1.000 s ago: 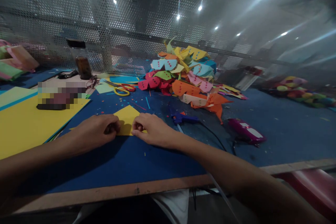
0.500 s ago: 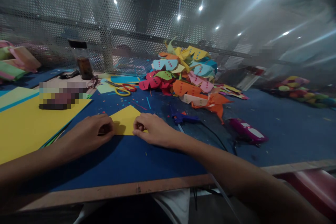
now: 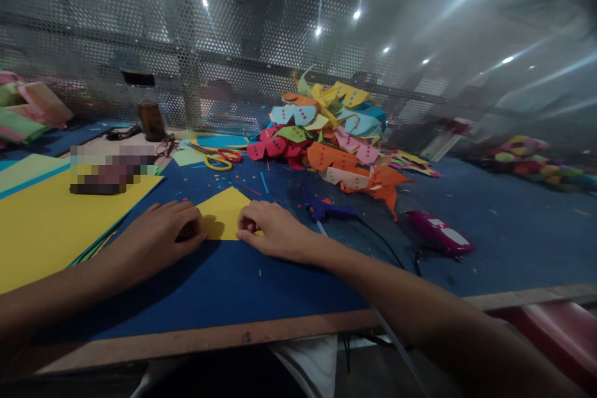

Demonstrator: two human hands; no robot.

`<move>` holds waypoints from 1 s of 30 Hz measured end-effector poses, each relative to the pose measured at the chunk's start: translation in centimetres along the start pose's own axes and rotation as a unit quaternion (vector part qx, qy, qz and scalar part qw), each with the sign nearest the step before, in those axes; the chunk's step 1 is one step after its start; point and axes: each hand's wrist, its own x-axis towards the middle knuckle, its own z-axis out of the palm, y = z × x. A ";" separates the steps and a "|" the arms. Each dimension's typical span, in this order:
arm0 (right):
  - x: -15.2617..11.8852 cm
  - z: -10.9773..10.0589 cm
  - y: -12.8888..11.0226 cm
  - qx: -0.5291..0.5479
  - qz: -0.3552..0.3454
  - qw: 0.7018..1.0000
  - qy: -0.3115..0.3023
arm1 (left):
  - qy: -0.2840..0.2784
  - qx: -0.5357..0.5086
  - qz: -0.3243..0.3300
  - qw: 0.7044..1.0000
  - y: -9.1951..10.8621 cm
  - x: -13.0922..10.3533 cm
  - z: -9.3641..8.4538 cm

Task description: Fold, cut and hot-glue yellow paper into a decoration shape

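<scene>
The yellow paper [image 3: 226, 214] lies near the front edge of the blue worktop [image 3: 261, 292], one corner pointing to the back edge. The left hand [image 3: 175, 227] is at its left side, the right hand [image 3: 268, 227] at its right; both have narrowly curled fingers, but I cannot tell whether they pinch it. The scissors [image 3: 224, 152] lie nearer the back edge.
</scene>
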 end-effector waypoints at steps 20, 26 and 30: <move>0.1 0.0 0.0 0.001 0.002 1.000 0.000 | -0.019 0.033 0.007 0.999 -0.8 -0.3 -0.1; 0.0 0.0 -0.1 0.001 0.002 1.000 -0.003 | -0.020 0.031 0.004 0.999 -0.9 -0.3 -0.2; 0.0 -0.1 -0.1 0.002 0.004 1.000 -0.002 | -0.035 0.011 -0.004 0.999 -1.3 -0.2 -0.4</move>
